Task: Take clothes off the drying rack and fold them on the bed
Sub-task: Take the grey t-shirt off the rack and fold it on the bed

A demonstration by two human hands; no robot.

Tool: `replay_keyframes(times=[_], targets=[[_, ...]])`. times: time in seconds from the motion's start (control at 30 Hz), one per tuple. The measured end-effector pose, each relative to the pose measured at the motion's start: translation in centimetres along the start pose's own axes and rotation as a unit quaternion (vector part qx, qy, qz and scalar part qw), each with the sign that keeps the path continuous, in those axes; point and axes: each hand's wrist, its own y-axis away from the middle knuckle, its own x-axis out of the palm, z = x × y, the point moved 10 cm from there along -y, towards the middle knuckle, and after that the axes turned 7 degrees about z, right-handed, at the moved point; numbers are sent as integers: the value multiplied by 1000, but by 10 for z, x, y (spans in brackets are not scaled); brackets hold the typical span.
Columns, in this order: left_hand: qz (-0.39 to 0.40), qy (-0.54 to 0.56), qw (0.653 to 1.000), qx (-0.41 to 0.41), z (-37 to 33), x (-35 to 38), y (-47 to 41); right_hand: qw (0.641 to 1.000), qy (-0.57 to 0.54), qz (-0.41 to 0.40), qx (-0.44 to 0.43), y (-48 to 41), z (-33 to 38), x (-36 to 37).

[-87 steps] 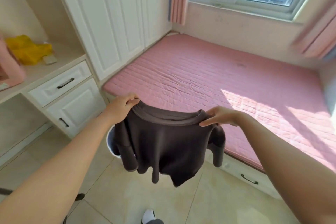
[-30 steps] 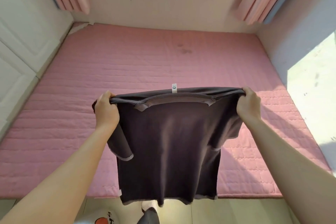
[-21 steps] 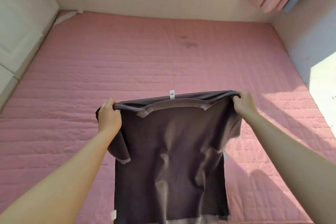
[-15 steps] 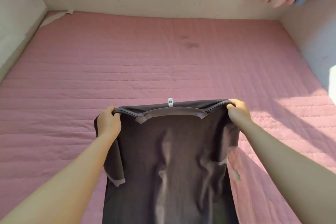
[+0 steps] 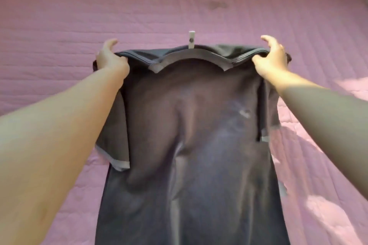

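Head view: dark shirt [image 5: 189, 125] is lying lengthwise down the middle of the pink quilted bed [image 5: 59, 16], hem running off toward the near edge, collar pointing to the far edge with a white tag [image 5: 191, 42] sticking up. Left hand [image 5: 110, 59] and right hand [image 5: 272, 57] are each gripping a shoulder, thumb pressing over the seam, forefinger lifting clear, other fingers hidden under the cloth. A darker stain [image 5: 216, 4] is showing near the bed's far edge.

Dark brown-grey T-shirt [image 5: 199, 145] with lighter grey trim and white tag [image 5: 191, 42], pink quilted bed cover [image 5: 59, 16].
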Motion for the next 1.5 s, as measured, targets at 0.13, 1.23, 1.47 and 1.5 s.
replay_keyframes(times=[0.13, 1.23, 1.47, 1.5], targets=[[59, -73, 995, 18, 33, 31, 26, 992, 33, 114, -31, 19, -13, 43], [344, -480, 781, 203, 346, 57, 383, 849, 365, 362, -122, 435, -260, 114], [290, -490, 798, 197, 344, 34, 376, 856, 360, 360, -88, 440, -282, 95], [300, -493, 797, 179, 348, 33, 374, 858, 358, 357, -95, 440, -279, 94]])
